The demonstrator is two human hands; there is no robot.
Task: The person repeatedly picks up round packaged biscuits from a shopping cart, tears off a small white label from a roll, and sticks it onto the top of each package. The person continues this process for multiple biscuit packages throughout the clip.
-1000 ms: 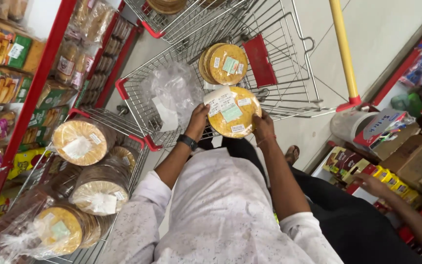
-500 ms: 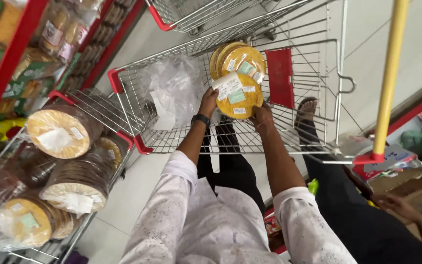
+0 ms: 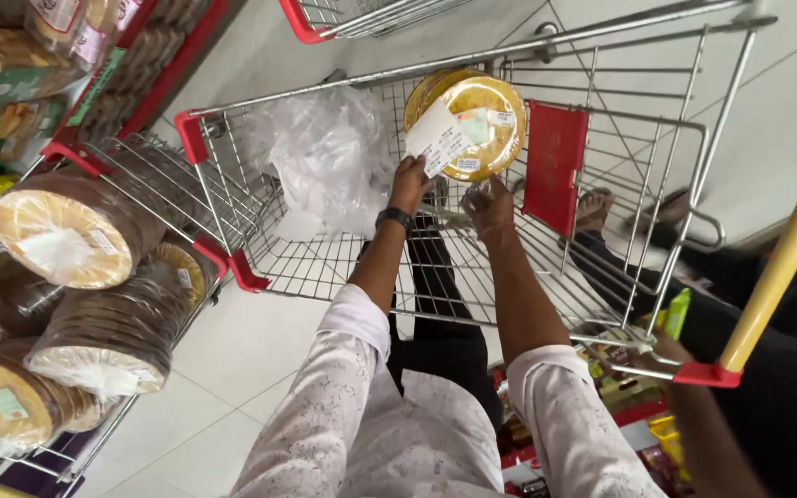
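1. Two forearms in white speckled sleeves reach forward from the bottom of the view; a black band sits on the left wrist.
2. The left hand (image 3: 410, 182) is closed on the lower left edge of a round yellow flatbread pack in clear wrap (image 3: 477, 124), thumb and fingers pinching it near its white paper label.
3. The right hand (image 3: 489, 208) sits just below the same pack with fingers loosely curled; whether its grip touches the pack cannot be told.
4. The pack is held tilted on edge inside the silver wire shopping cart with red corner guards (image 3: 343, 267), close to its far wall. A second like pack appears to stand right behind it, so two are counted there.
5. One crumpled clear plastic bag (image 3: 325, 157) lies in the cart, to the left of the hands.
6. One red plastic child-seat flap (image 3: 555, 166) hangs on the cart to the right of the pack.
7. To the left, a second wire cart (image 3: 154, 171) holds at least four wrapped stacks of brown round flatbreads (image 3: 71, 231), lying on their sides.
8. On the right stand one slanted yellow pole (image 3: 786, 258) and another person's sandalled foot (image 3: 594, 208) on the pale floor.
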